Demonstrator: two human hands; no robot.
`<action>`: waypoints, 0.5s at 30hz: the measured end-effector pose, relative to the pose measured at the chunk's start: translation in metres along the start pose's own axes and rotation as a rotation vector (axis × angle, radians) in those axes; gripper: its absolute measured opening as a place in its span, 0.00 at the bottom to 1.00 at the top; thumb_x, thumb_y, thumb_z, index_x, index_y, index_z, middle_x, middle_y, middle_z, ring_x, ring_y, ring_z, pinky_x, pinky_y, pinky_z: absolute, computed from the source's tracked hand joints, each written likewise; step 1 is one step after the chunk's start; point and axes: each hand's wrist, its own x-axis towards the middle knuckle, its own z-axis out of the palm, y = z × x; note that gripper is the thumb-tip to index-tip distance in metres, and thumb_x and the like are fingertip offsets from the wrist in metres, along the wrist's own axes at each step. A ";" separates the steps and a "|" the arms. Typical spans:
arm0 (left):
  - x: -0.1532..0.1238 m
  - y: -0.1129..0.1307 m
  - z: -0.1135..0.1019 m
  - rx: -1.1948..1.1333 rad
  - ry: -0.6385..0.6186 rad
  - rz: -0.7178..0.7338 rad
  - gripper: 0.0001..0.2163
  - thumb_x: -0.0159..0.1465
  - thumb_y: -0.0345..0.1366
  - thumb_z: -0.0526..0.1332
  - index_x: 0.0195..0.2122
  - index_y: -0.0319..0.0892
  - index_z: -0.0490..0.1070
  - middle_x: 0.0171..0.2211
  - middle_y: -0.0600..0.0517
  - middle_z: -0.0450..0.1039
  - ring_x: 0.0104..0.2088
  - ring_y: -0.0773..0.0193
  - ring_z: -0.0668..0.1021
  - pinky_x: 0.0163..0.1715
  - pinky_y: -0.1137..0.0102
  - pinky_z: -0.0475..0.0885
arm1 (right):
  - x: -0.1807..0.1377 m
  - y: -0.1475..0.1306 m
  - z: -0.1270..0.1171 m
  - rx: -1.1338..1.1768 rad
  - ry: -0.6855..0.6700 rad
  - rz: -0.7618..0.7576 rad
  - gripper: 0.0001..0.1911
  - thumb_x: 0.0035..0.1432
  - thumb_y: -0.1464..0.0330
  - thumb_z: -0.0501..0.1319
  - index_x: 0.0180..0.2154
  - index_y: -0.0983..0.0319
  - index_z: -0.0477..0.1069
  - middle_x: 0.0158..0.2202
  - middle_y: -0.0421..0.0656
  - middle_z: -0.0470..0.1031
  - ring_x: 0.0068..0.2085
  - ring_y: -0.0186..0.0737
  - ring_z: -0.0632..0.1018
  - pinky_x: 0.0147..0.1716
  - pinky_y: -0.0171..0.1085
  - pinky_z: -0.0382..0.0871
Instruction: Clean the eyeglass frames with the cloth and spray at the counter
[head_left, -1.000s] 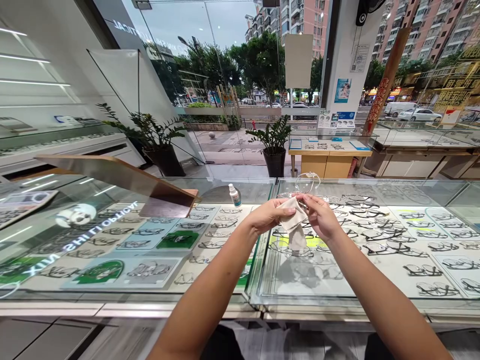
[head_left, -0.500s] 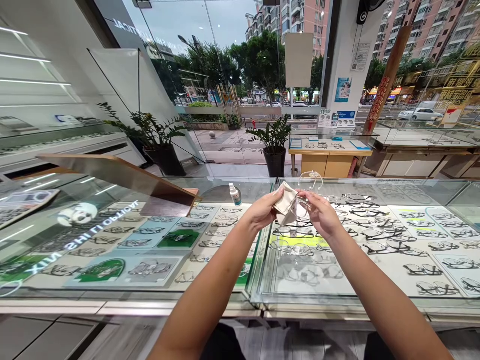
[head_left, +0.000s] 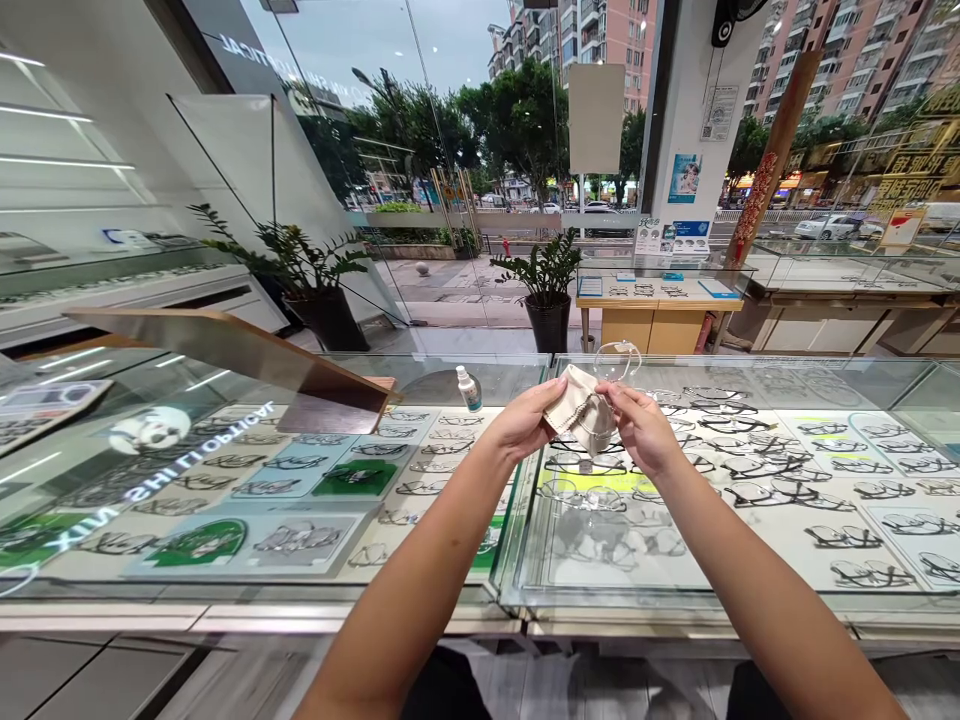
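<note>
— Mirror panel point(head_left: 247, 365) on the far left, tilted on its wooden stand on the glass counter point(head_left: 675, 590). Next along is a little spray bottle point(head_left: 469, 388), standing upright just left of the hands. What are the hands actually doing though?

— Both arms reach straight out from the bottom edge and meet over the seam between the two display cases. Left hand point(head_left: 525, 425) is turned palm-inward, thumb on top and fingers curled, pinching a beige cloth point(head_left: 577, 412). The cloth is bunched up between the two hands, held off the glass.

— And the specs?

— Clear-framed glasses point(head_left: 619, 360), up in the air above the counter. One lens ring pokes out just above the cloth and the rest is wrapped in it. Right hand point(head_left: 643, 432) comes in from the other side, back of the hand to the camera. Its thumb and fingertips are closed on the cloth-covered part of the glasses. So hands together, nearly touching, both clamped.

— Can you see which bit the right hand's got?

— Nope, the cloth hides it. Can't make out the temples or the second lens either, since the frame is see-through against the rows of frames in the case below. The bottle label is too small to read, and both arms are cut off at the bottom edge.
</note>
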 end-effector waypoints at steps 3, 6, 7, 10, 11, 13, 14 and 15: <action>0.000 -0.001 -0.003 0.086 -0.024 0.026 0.20 0.56 0.42 0.77 0.45 0.34 0.80 0.37 0.47 0.82 0.33 0.66 0.81 0.36 0.74 0.75 | -0.001 -0.002 0.001 -0.014 -0.006 -0.012 0.19 0.41 0.52 0.78 0.30 0.57 0.84 0.39 0.41 0.79 0.37 0.36 0.74 0.34 0.35 0.67; 0.000 -0.002 -0.006 0.172 -0.049 0.027 0.26 0.53 0.48 0.78 0.46 0.35 0.79 0.34 0.48 0.81 0.30 0.67 0.78 0.31 0.74 0.72 | -0.002 -0.004 0.000 -0.011 0.001 -0.009 0.18 0.42 0.52 0.78 0.31 0.57 0.84 0.38 0.40 0.78 0.35 0.35 0.72 0.33 0.35 0.67; -0.001 -0.003 -0.006 0.194 -0.054 0.023 0.26 0.53 0.49 0.78 0.45 0.35 0.79 0.33 0.49 0.80 0.29 0.68 0.77 0.31 0.74 0.70 | -0.002 -0.005 0.000 -0.009 0.004 -0.004 0.18 0.42 0.52 0.78 0.31 0.57 0.84 0.37 0.40 0.77 0.34 0.34 0.72 0.32 0.35 0.67; -0.003 -0.004 -0.004 0.239 -0.078 0.002 0.26 0.54 0.51 0.77 0.45 0.36 0.77 0.31 0.50 0.78 0.28 0.69 0.76 0.30 0.74 0.68 | -0.002 -0.005 0.000 0.003 0.009 0.020 0.20 0.40 0.51 0.79 0.31 0.57 0.84 0.35 0.39 0.77 0.33 0.34 0.72 0.31 0.35 0.66; -0.004 -0.004 -0.003 0.250 -0.090 -0.009 0.27 0.53 0.52 0.77 0.45 0.36 0.77 0.31 0.50 0.78 0.27 0.69 0.75 0.30 0.74 0.68 | -0.002 -0.005 0.000 0.006 0.007 0.024 0.21 0.39 0.51 0.79 0.31 0.57 0.84 0.35 0.39 0.77 0.33 0.34 0.72 0.31 0.35 0.67; -0.006 -0.004 0.000 0.264 -0.117 -0.031 0.28 0.52 0.52 0.78 0.45 0.35 0.77 0.32 0.50 0.78 0.27 0.69 0.75 0.29 0.74 0.66 | -0.002 -0.005 0.000 0.001 0.001 0.019 0.21 0.39 0.51 0.79 0.31 0.57 0.84 0.35 0.40 0.78 0.35 0.36 0.74 0.33 0.36 0.68; -0.007 -0.004 0.002 0.266 -0.128 -0.039 0.28 0.51 0.51 0.78 0.44 0.35 0.77 0.32 0.50 0.78 0.28 0.69 0.75 0.29 0.74 0.66 | -0.002 -0.005 0.000 -0.002 -0.003 0.016 0.20 0.40 0.51 0.79 0.31 0.58 0.84 0.35 0.41 0.78 0.36 0.37 0.74 0.35 0.36 0.69; -0.007 -0.004 0.003 0.264 -0.137 -0.046 0.28 0.49 0.51 0.79 0.43 0.35 0.77 0.32 0.50 0.78 0.28 0.69 0.75 0.29 0.74 0.65 | -0.002 -0.005 0.000 -0.003 -0.004 0.013 0.20 0.40 0.51 0.79 0.31 0.58 0.84 0.36 0.41 0.79 0.37 0.38 0.75 0.35 0.36 0.69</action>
